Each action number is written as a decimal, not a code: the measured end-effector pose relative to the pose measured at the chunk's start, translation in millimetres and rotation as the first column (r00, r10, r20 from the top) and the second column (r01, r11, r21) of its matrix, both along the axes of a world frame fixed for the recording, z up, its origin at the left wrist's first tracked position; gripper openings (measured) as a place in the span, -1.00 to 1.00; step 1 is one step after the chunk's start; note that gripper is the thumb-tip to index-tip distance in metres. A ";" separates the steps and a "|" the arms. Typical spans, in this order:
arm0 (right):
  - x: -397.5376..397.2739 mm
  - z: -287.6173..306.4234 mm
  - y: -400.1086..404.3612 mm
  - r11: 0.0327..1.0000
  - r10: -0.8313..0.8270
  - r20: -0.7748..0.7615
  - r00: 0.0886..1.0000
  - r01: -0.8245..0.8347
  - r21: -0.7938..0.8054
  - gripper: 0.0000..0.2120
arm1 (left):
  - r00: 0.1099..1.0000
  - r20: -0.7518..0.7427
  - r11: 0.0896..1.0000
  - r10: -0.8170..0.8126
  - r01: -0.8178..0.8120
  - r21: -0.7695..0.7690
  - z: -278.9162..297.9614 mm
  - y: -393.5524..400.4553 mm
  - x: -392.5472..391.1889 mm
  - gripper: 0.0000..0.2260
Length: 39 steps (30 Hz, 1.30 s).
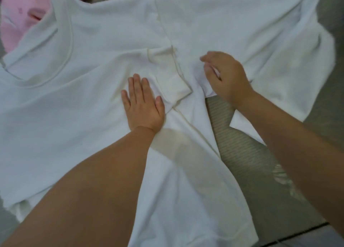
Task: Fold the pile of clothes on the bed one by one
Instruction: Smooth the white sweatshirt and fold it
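Note:
A large white T-shirt (89, 107) lies spread across the bed, its round neck opening at the left and its hem toward the upper right. My left hand (142, 104) presses flat on the middle of the shirt, fingers straight, beside a small folded flap of cloth (174, 84). My right hand (226, 75) is just right of that flap, its fingers curled and pinching a bunch of the white cloth near the shirt's lower edge.
A pink garment (20, 14) lies at the top left, partly under the shirt. The grey-green ribbed bed cover (247, 153) shows at the right and below my right arm. A dark bed edge and tiled floor (307, 237) appear at the bottom right.

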State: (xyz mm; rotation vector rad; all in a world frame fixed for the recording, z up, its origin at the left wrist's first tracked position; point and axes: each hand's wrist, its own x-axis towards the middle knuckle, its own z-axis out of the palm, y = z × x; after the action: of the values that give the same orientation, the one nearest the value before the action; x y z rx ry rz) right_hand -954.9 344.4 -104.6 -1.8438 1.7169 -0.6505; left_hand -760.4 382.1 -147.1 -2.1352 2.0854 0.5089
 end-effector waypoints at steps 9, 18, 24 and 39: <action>-77.2 16.8 147.9 0.971 0.205 -0.674 0.710 -0.062 0.231 -0.38 | 0.999 -0.033 0.998 0.009 -0.011 -0.055 -0.8 2.5 -1.1 -0.46; -39.6 76.9 107.9 0.943 -0.299 -0.386 0.873 0.333 0.023 -0.71 | 0.947 -0.321 0.999 -0.018 0.006 -0.039 38.4 48.5 57.7 -0.48; 103.3 150.4 68.3 0.961 -0.249 -0.184 0.951 0.218 -0.173 -0.71 | 0.968 -0.241 0.996 0.074 -0.081 -0.021 69.0 141.9 164.1 -0.54; 435.9 64.9 197.3 0.681 0.553 0.043 0.832 -0.482 0.551 -0.58 | 0.851 -0.181 0.870 0.493 -0.479 0.116 97.3 329.2 404.7 -0.55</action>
State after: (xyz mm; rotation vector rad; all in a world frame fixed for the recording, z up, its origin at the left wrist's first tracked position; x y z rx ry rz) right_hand -518.9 541.8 -39.7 -1.8298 1.1631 0.1905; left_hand -355.7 711.3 -49.8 -2.6723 1.5533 0.8712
